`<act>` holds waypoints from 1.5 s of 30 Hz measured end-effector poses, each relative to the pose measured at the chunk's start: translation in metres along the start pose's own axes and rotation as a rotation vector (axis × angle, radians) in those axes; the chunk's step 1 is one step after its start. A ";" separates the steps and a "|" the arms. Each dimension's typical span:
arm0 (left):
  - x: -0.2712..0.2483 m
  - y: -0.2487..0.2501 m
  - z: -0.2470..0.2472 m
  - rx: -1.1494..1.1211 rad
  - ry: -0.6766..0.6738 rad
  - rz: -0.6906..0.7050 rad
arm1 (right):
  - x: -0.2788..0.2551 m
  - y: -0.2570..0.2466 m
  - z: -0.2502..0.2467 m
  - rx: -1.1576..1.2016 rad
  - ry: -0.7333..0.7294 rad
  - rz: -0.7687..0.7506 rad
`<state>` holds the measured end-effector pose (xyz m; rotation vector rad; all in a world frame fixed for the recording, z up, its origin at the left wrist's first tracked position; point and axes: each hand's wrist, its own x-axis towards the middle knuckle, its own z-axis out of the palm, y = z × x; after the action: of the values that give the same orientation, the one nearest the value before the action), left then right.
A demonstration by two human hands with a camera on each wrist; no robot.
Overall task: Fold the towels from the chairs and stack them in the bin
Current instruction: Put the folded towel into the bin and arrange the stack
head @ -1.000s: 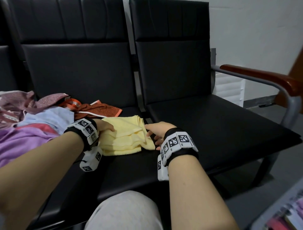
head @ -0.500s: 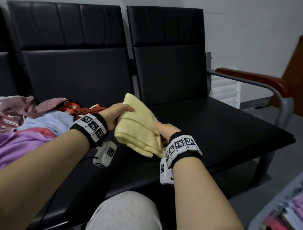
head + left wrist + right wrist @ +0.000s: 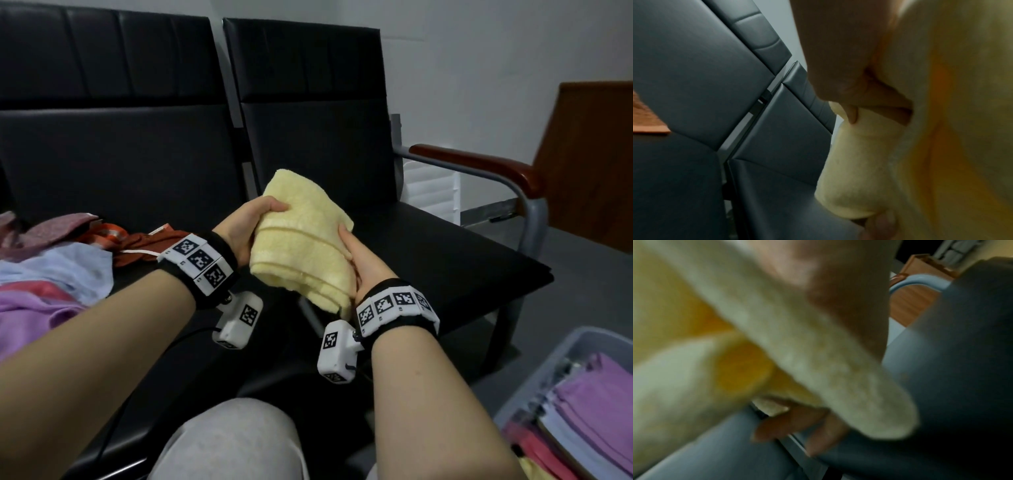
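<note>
A folded pale yellow towel (image 3: pixel 305 240) is held up in the air above the black chair seats, between both hands. My left hand (image 3: pixel 251 228) grips its left edge, thumb on top. My right hand (image 3: pixel 359 263) holds its right side, thumb on the upper face and fingers underneath. In the left wrist view the yellow towel (image 3: pixel 931 129) fills the right side, with my thumb pressed into it. The right wrist view is blurred: the towel (image 3: pixel 777 345) is above and my fingers (image 3: pixel 797 423) curl under it. A grey bin (image 3: pixel 534 377) with folded towels stands at the lower right.
Loose towels lie heaped on the left seat: lilac (image 3: pixel 30 308), light blue (image 3: pixel 68 270), rust orange (image 3: pixel 147 243), mauve (image 3: pixel 41 229). The right chair seat (image 3: pixel 445 267) has a wooden-topped armrest (image 3: pixel 479 168). In the bin lie folded purple (image 3: pixel 599 404) and red towels. My knee (image 3: pixel 233 442) is at the bottom.
The yellow towel went from lying on the seat to being lifted in both hands, and has moved up and rightward. The view has shifted right, so the bin shows more.
</note>
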<state>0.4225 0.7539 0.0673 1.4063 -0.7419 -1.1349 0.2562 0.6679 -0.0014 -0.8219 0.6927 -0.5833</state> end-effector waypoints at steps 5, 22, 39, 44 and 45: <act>0.004 -0.006 0.017 -0.038 -0.024 0.000 | -0.001 -0.011 -0.026 -0.142 0.191 -0.055; 0.015 -0.053 0.152 0.048 -0.268 0.040 | -0.080 -0.039 -0.142 -0.419 0.684 -0.170; 0.002 -0.146 0.310 0.601 -0.583 -0.013 | -0.189 -0.018 -0.293 -0.741 0.987 0.316; 0.002 -0.176 0.337 0.756 -0.645 -0.020 | -0.210 -0.007 -0.316 -0.926 0.935 0.531; 0.003 -0.183 0.343 0.793 -0.671 -0.035 | -0.212 -0.005 -0.322 -0.966 0.911 0.569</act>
<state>0.0758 0.6580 -0.0802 1.6677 -1.7952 -1.4337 -0.1200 0.6675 -0.0877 -1.1562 2.0608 -0.0230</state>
